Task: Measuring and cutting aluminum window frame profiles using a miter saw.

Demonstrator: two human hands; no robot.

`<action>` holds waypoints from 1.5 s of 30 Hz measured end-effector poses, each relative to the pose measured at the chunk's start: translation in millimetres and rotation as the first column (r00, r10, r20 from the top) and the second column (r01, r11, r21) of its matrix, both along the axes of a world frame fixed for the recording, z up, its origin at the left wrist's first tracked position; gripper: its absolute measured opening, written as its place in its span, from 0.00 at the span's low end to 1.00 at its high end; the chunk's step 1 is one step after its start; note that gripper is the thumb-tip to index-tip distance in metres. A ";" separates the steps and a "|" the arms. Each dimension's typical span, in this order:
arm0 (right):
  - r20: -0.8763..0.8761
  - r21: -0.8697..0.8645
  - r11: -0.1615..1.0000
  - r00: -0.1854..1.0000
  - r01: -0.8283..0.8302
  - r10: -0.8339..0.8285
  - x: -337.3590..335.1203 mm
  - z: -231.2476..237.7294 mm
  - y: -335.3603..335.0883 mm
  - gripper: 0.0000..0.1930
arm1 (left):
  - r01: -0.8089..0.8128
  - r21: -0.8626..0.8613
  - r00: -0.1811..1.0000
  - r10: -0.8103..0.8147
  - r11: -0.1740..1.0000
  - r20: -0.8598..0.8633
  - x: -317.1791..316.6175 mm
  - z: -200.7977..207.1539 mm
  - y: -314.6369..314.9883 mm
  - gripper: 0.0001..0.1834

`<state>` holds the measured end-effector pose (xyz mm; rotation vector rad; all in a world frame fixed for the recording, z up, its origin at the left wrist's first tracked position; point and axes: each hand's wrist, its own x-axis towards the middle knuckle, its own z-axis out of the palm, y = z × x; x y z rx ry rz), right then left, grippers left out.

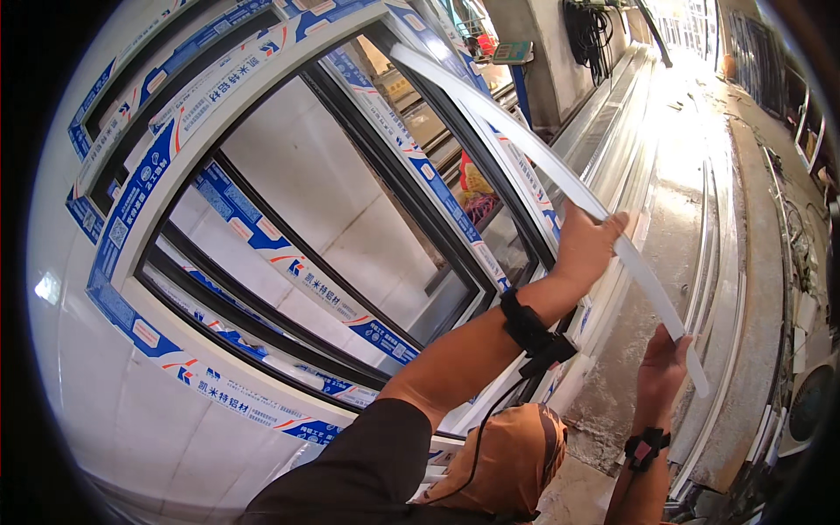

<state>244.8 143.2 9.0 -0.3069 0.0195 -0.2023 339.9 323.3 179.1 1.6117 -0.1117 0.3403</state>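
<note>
A long, flat white strip slants from the window frame's upper right corner down to the right, bending slightly toward its lower end. My left hand is closed around its middle, beside the frame's right edge. Lower down, my right hand grips it close to the lower end, which sticks out just past the fingers. To the left, the white window frame leans at a tilt, covered in blue and white protective tape, with black inner edges. Whether the strip's upper end touches the frame I cannot tell.
More taped frames stand behind this one, against a white tiled wall. Long metal profiles lie along the floor on the right. A coil of black cable hangs on a pillar. An orange-brown cloth-like item is below my left forearm.
</note>
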 end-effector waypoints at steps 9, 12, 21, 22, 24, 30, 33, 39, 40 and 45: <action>-0.262 -0.039 0.979 0.947 -0.202 0.185 3.2 -3.1 45.6 0.19 | -0.088 0.046 0.995 0.090 0.995 -0.035 -5.8 -34.1 8.5 0.18; -0.420 -0.159 0.920 0.868 -0.358 0.266 -15.8 -1.3 42.7 0.20 | -0.022 0.042 0.998 0.025 0.999 -0.052 14.1 -40.0 32.8 0.18; -0.620 -0.357 0.806 0.765 -0.473 0.175 -58.3 -62.8 14.3 0.11 | -0.190 0.247 0.981 0.196 0.950 -0.002 38.4 -74.6 77.3 0.26; -0.631 -0.361 0.809 0.761 -0.463 0.154 -58.8 -67.8 13.1 0.10 | -0.193 0.256 0.981 0.193 0.947 0.024 40.7 -77.2 82.4 0.26; -0.612 -0.375 0.807 0.776 -0.457 0.155 -59.6 -72.9 11.7 0.10 | -0.189 0.273 0.982 0.176 0.943 0.070 42.6 -81.7 92.8 0.27; -0.624 -0.383 0.800 0.768 -0.462 0.145 -59.1 -70.8 14.6 0.09 | -0.148 0.280 0.988 0.152 0.949 0.009 46.8 -88.5 117.3 0.30; -0.631 -0.385 0.795 0.762 -0.469 0.144 -58.4 -70.3 15.9 0.09 | -0.160 0.306 0.986 0.169 0.938 -0.002 54.0 -88.8 125.9 0.28; -0.618 -0.415 0.792 0.777 -0.448 0.116 -55.3 -73.0 14.3 0.09 | -0.239 0.400 0.965 0.261 0.885 -0.001 61.9 -92.0 134.7 0.26; -0.610 -0.413 0.795 0.783 -0.444 0.121 -54.7 -73.7 13.5 0.09 | -0.241 0.397 0.963 0.270 0.886 -0.017 62.8 -92.8 134.9 0.26; -0.602 -0.426 0.793 0.791 -0.436 0.111 -53.4 -77.4 9.4 0.09 | -0.257 0.399 0.959 0.284 0.880 -0.009 67.9 -94.0 131.0 0.25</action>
